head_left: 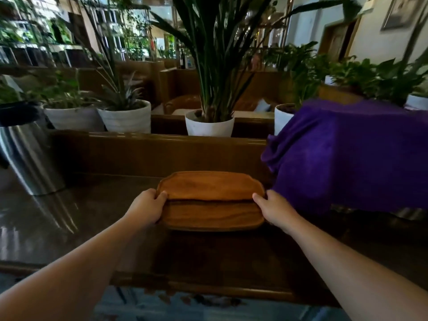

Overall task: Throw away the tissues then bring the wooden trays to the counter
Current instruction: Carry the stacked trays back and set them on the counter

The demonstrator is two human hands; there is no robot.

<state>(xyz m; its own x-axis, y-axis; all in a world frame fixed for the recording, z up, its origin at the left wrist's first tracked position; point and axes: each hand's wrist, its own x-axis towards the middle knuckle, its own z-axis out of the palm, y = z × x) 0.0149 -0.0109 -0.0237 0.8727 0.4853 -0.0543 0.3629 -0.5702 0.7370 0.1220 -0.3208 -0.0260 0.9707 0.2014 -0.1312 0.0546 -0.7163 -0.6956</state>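
Two stacked oblong reddish-brown wooden trays [210, 201] sit on a dark glossy wooden counter [81, 216], gripped at each short end: left hand [146, 208] and right hand [274, 210], thumbs over the rims. They look rigid, light, smooth; the upper one, seemingly offset, could slide.

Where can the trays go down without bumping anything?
Bare counter lies between the metal bin and the wooden trays; more lies in front of them. Right is crowded: the purple cloth nearly touches the right hand.
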